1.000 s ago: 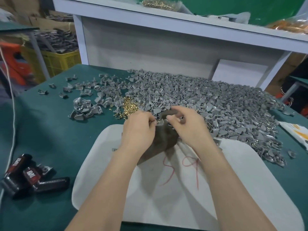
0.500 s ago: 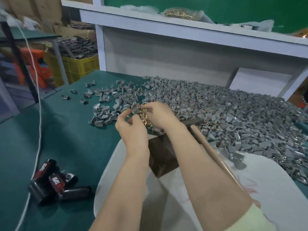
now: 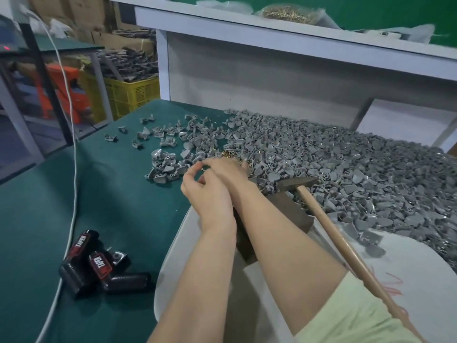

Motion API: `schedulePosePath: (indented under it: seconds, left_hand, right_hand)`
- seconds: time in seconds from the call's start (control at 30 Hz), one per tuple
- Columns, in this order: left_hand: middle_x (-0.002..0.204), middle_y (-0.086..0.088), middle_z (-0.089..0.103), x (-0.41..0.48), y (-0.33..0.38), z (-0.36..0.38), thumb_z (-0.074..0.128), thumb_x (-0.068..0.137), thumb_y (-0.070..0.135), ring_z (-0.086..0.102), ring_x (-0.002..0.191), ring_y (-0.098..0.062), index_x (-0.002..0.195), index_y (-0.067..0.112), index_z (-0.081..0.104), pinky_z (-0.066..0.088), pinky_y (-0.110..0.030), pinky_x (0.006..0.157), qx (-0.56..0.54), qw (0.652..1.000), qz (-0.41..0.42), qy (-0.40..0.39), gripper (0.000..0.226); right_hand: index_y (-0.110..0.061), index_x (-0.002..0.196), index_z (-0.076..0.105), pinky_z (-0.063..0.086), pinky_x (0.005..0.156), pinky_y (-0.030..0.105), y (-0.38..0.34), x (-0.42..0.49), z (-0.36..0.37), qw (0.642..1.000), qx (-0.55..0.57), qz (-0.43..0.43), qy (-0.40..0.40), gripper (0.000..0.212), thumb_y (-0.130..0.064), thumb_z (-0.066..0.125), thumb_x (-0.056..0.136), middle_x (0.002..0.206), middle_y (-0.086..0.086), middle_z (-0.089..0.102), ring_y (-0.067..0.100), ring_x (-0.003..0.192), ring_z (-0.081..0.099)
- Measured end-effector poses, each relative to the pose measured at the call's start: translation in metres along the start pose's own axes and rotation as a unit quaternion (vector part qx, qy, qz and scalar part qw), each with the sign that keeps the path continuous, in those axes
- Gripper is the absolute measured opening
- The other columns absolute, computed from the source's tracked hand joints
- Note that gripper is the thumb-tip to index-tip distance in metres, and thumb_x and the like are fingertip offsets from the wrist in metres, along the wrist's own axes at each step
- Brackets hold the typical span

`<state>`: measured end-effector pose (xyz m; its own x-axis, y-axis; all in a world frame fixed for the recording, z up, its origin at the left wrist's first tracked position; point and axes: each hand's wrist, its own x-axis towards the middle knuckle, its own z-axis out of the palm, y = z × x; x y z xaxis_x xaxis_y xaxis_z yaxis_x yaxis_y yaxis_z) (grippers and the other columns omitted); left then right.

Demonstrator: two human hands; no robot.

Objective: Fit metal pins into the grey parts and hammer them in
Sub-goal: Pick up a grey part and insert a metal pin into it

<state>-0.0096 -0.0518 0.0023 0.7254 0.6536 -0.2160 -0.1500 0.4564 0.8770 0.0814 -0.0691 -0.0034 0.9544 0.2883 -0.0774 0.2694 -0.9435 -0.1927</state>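
Observation:
My right hand (image 3: 226, 168) reaches forward and left, its fingers down on a small heap of brass pins (image 3: 228, 153) at the edge of the big pile of grey parts (image 3: 346, 169). What it holds is hidden. My left hand (image 3: 205, 194) sits just under it, thumb and forefinger pinched on what looks like a small pin. The hammer (image 3: 298, 182) lies with its head on the brown block (image 3: 289, 211), its wooden handle running toward me. Nobody is holding it.
A white board (image 3: 420, 268) lies under the block. A small cluster of grey parts (image 3: 163, 167) sits to the left on the green table (image 3: 111, 194). Black and red tools (image 3: 99, 268) and a white cable (image 3: 71, 144) lie near left. A yellow crate (image 3: 133, 92) stands beyond.
Both hands have left the block and moved forward-left to the brass pins, the right arm crossing over the left. The view has swung left, and the hammer lying on the block has come into sight.

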Motion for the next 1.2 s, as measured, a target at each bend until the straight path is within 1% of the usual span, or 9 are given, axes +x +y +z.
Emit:
schedulePosePath:
  seconds: [0.2, 0.33, 0.4, 0.47, 0.57, 0.77, 0.93, 1.03, 1.2]
  left_hand:
    - [0.131, -0.013, 0.049, 0.001, 0.0, 0.0, 0.043, 0.094, 0.011, 0.054, 0.09, -0.013, 0.099, 0.028, 0.052, 0.044, -0.02, 0.075, -0.008, 1.0, 0.01, 0.004, 0.02]
    - [0.13, -0.001, 0.048, 0.001, 0.0, 0.0, 0.044, 0.095, 0.01, 0.049, 0.081, 0.009, 0.106, 0.026, 0.052, 0.035, 0.003, 0.054, -0.006, 0.999, 0.033, 0.002, 0.021]
    - [0.122, 0.007, 0.051, 0.0, 0.0, 0.0, 0.045, 0.097, 0.015, 0.048, 0.081, 0.014, 0.114, 0.027, 0.054, 0.034, 0.005, 0.055, -0.004, 0.999, 0.04, -0.025, 0.023]
    - [0.106, 0.017, 0.055, -0.002, 0.001, 0.001, 0.047, 0.099, 0.025, 0.052, 0.083, 0.017, 0.122, 0.026, 0.055, 0.037, 0.001, 0.064, 0.01, 0.997, 0.052, -0.061, 0.025]
    - [0.102, 0.007, 0.066, -0.006, 0.004, 0.002, 0.053, 0.096, 0.023, 0.063, 0.1, -0.008, 0.097, 0.028, 0.061, 0.048, -0.02, 0.086, 0.045, 0.991, 0.066, -0.107, 0.01]
    - [0.099, -0.005, 0.067, -0.005, 0.005, 0.0, 0.057, 0.093, 0.011, 0.065, 0.097, -0.018, 0.085, 0.023, 0.059, 0.051, -0.026, 0.086, 0.015, 0.993, 0.073, -0.092, 0.015]
    - [0.092, -0.003, 0.062, 0.002, 0.01, -0.002, 0.052, 0.096, 0.008, 0.065, 0.076, -0.002, 0.09, 0.011, 0.053, 0.05, -0.011, 0.071, -0.123, 0.992, 0.036, -0.016, 0.006]
    - [0.093, -0.004, 0.061, 0.003, 0.011, -0.003, 0.055, 0.095, 0.008, 0.066, 0.072, -0.001, 0.094, 0.008, 0.055, 0.05, -0.01, 0.07, -0.144, 0.989, 0.038, -0.002, 0.001]
    - [0.089, -0.002, 0.062, 0.001, 0.009, -0.001, 0.054, 0.094, 0.004, 0.065, 0.076, -0.005, 0.09, 0.01, 0.057, 0.051, -0.011, 0.07, -0.136, 0.99, 0.031, -0.024, 0.008]
  right_hand:
    - [-0.015, 0.107, 0.063, 0.029, 0.106, 0.051, 0.001, 0.0, 0.003, 1.0, -0.014, 0.005, 0.024, 0.024, -0.024, 0.052, 0.089, 0.118, 0.009, 0.06, 0.031, 0.119, 0.048]
    - [-0.009, 0.1, 0.063, 0.046, 0.082, 0.029, 0.013, -0.014, -0.016, 0.964, 0.217, 0.01, 0.15, 0.016, -0.018, 0.052, 0.093, 0.105, 0.007, 0.066, 0.019, 0.092, 0.059]
    - [-0.013, 0.1, 0.056, 0.049, 0.086, 0.033, 0.023, -0.03, -0.031, 0.925, 0.358, -0.01, 0.13, 0.008, -0.014, 0.056, 0.092, 0.103, 0.005, 0.065, 0.017, 0.092, 0.062]
    - [-0.016, 0.101, 0.052, 0.051, 0.088, 0.032, 0.032, -0.051, -0.043, 0.903, 0.414, -0.061, 0.094, 0.016, -0.012, 0.061, 0.089, 0.099, 0.0, 0.065, 0.015, 0.091, 0.064]
    - [-0.013, 0.109, 0.055, 0.05, 0.083, 0.018, 0.038, -0.076, -0.054, 0.902, 0.407, -0.121, 0.078, 0.025, -0.008, 0.065, 0.086, 0.098, -0.002, 0.066, 0.004, 0.087, 0.061]
    - [-0.018, 0.118, 0.056, 0.054, 0.087, 0.026, 0.045, -0.08, -0.058, 0.871, 0.475, -0.087, 0.095, 0.033, -0.008, 0.064, 0.087, 0.111, 0.002, 0.065, 0.015, 0.092, 0.067]
    - [-0.013, 0.107, 0.066, 0.05, 0.088, 0.035, 0.037, -0.044, -0.031, 0.997, 0.035, 0.005, 0.065, 0.02, -0.012, 0.059, 0.088, 0.111, 0.005, 0.066, 0.022, 0.1, 0.06]
    - [-0.006, 0.114, 0.058, 0.042, 0.088, 0.04, 0.028, -0.032, -0.018, 0.993, -0.108, 0.03, 0.024, 0.031, -0.007, 0.053, 0.083, 0.119, 0.014, 0.059, 0.034, 0.111, 0.053]
    - [-0.007, 0.117, 0.056, 0.035, 0.096, 0.045, 0.027, -0.024, -0.012, 0.993, -0.112, 0.046, 0.013, 0.035, -0.006, 0.053, 0.082, 0.126, 0.014, 0.055, 0.034, 0.118, 0.049]
